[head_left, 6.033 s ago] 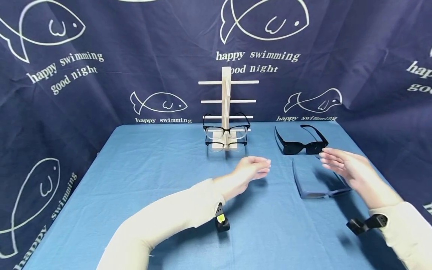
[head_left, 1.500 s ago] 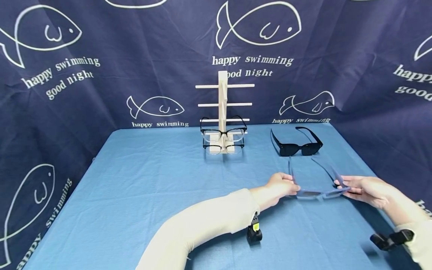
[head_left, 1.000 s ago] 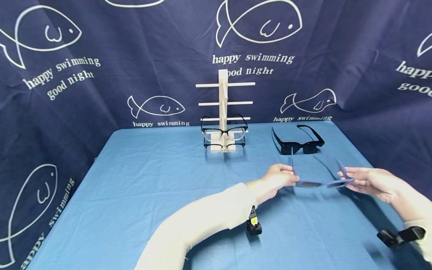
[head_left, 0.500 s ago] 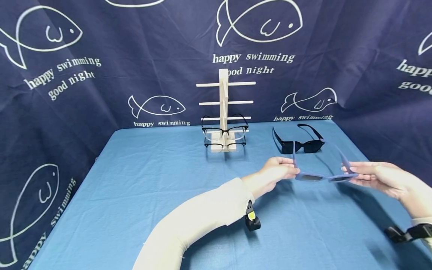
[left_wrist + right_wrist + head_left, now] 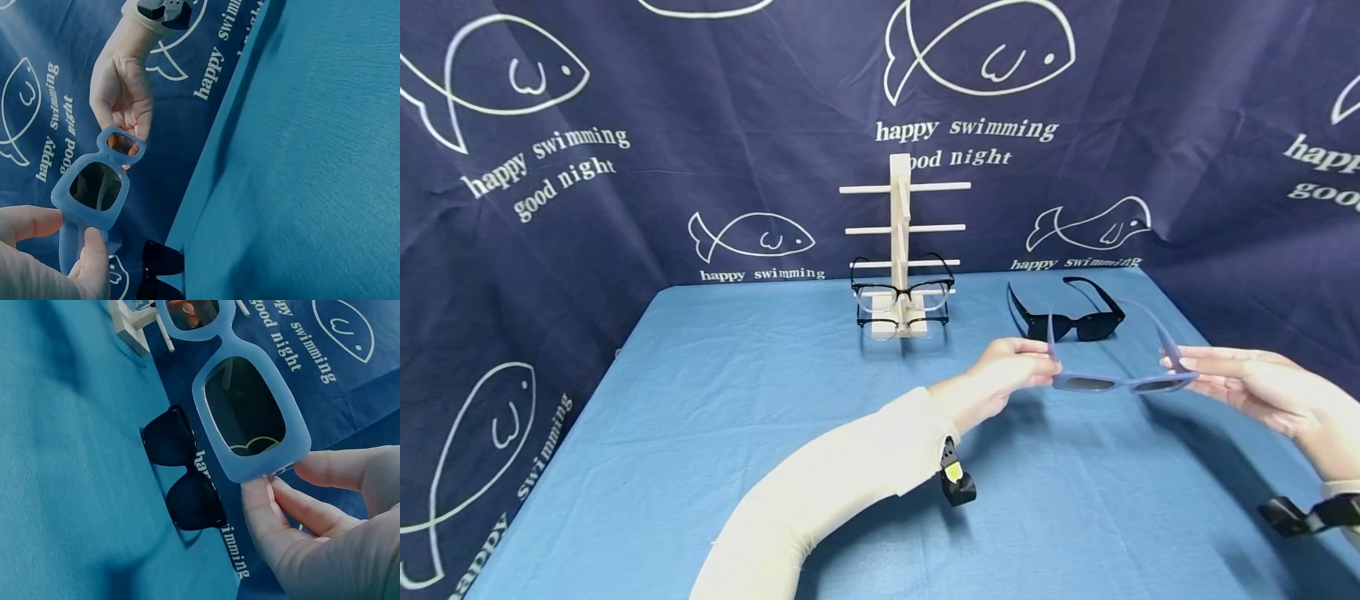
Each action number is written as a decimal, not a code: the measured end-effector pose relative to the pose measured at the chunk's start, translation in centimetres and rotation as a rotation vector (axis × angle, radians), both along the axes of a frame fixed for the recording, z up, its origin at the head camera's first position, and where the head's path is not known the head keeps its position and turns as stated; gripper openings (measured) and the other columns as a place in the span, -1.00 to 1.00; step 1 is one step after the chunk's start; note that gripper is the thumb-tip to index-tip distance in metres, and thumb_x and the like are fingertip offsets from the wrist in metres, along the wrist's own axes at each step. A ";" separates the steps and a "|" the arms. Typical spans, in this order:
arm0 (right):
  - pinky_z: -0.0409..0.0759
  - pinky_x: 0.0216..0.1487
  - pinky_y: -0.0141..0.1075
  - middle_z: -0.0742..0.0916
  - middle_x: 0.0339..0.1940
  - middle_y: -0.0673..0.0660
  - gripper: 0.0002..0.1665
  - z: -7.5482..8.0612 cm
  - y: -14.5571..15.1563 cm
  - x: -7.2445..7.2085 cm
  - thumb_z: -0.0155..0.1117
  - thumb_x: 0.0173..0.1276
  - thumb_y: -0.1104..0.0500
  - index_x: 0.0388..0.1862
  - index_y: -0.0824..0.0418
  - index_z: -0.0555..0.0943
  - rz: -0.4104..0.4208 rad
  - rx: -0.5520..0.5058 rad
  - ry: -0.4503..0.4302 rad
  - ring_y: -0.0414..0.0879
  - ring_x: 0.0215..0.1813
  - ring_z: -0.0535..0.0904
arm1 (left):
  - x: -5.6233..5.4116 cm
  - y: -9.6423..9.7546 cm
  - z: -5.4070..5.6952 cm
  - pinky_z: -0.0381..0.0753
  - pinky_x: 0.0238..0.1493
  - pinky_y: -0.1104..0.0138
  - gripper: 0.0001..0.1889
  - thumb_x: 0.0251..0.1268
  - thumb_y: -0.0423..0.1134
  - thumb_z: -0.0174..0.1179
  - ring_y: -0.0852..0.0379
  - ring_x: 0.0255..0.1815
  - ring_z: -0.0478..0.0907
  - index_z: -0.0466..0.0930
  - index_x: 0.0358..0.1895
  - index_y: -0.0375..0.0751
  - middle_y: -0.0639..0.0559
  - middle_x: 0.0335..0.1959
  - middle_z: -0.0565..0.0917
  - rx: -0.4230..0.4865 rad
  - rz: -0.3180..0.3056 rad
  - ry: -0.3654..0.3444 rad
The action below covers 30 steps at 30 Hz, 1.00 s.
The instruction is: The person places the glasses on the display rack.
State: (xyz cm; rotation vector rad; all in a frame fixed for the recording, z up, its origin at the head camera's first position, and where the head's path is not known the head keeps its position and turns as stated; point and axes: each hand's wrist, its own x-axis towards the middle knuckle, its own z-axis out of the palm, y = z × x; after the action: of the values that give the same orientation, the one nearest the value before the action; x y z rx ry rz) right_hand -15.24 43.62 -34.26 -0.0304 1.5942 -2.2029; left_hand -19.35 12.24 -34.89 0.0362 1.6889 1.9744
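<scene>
A pair of blue-framed sunglasses (image 5: 1123, 382) with dark lenses hangs above the table, temples unfolded and pointing away from me. My left hand (image 5: 1006, 372) pinches the frame's left hinge corner between thumb and fingers. At the opposite corner my right hand (image 5: 1255, 385) pinches the frame near the right temple. In the right wrist view the thumb and fingertips hold the lower corner of the blue sunglasses (image 5: 250, 412). Just behind them, black sunglasses (image 5: 1093, 327) lie on the table with temples open, partly hidden by the blue left temple.
A wooden eyewear stand (image 5: 900, 217) with several crossbars rises at the back middle. Its lower bars carry black-rimmed eyeglasses (image 5: 901, 293) and, beneath, a second pair of eyeglasses (image 5: 901, 322). A blue cloth covers the table (image 5: 737, 400); a navy fish-print curtain (image 5: 760, 150) hangs behind.
Both hands reached the blue sunglasses, gripped them by the two corners and raised them off the table. Over the last second they rose and moved slightly farther back.
</scene>
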 end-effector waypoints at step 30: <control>0.69 0.12 -0.25 0.73 0.05 0.20 -0.43 1.1 -2.7 -1.4 -0.38 0.56 0.46 0.12 0.27 0.63 0.162 -0.276 0.071 -0.08 0.12 0.66 | -1.2 -3.5 2.3 0.61 0.24 0.29 -0.68 0.21 -0.45 0.28 -0.03 0.05 0.67 0.63 0.05 -0.37 -0.15 -0.02 0.71 0.058 0.031 0.032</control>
State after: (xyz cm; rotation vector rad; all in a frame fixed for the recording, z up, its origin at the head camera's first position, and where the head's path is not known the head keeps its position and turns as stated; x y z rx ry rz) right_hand -16.60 40.90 -33.13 -0.3105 1.2622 -2.2964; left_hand -20.56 8.78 -32.62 0.0634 1.6618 2.0555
